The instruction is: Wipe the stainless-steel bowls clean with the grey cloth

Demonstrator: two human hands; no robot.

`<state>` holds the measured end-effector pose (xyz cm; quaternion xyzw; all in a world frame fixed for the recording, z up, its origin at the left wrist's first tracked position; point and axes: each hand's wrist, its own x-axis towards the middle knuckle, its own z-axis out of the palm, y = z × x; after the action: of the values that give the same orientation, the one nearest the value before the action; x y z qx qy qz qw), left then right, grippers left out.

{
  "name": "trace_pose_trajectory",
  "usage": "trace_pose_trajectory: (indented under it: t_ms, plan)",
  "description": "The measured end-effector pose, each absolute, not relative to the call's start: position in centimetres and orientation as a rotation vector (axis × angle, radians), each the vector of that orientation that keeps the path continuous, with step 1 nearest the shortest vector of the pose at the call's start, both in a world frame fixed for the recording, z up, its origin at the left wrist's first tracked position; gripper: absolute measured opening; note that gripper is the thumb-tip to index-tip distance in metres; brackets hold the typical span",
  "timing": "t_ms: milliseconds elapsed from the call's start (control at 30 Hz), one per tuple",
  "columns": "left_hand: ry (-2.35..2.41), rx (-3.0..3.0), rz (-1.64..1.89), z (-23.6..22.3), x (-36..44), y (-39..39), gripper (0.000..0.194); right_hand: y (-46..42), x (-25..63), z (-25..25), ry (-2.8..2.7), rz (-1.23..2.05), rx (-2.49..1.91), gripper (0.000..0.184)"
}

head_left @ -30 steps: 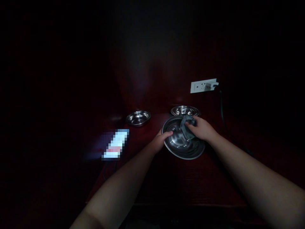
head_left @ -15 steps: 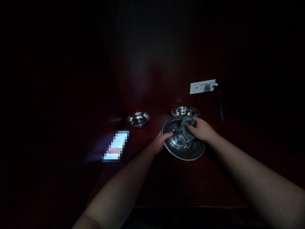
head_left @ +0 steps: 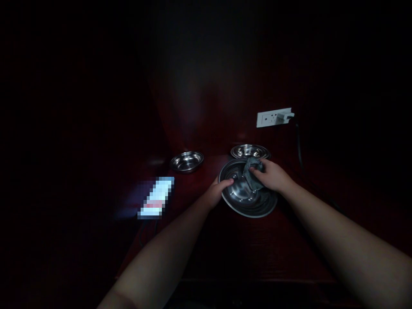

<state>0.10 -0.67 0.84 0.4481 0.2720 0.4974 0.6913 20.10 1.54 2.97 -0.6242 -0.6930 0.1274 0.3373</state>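
A steel bowl [head_left: 240,191] is tilted toward me above the dark red tabletop. My left hand [head_left: 216,192] grips its left rim, thumb inside and fingers hidden behind the wall. Bunched in my right hand [head_left: 270,174] is a grey-green cloth [head_left: 252,175], pressed against the upper right inside of the bowl. My right thumb lies over the cloth; the other fingers are mostly hidden. Just behind the held bowl sits another shiny steel bowl [head_left: 247,151], its front edge partly covered. A third, shallow steel bowl [head_left: 187,162] stands farther left.
A lit, pixelated screen [head_left: 157,197] lies left of my left forearm, with a thin cable near it. On the back wall is a white socket plate [head_left: 268,118] with a plugged-in charger, its cable [head_left: 299,148] hanging down. The table's front edge [head_left: 225,280] shows faintly. Surroundings are very dark.
Almost nothing differs. Both hands, the bowl and the cloth keep the same places, with only a tiny shift of the whole view.
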Motion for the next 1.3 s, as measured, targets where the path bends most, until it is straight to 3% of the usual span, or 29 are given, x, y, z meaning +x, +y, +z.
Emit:
trace_pose_trajectory:
  t_ms: [1300]
  plan:
    - [0.632,1.004,1.078,1.26,-0.12,-0.99,0.055,1.50,20.11,3.04,-1.832,0.277,-1.620,0.029]
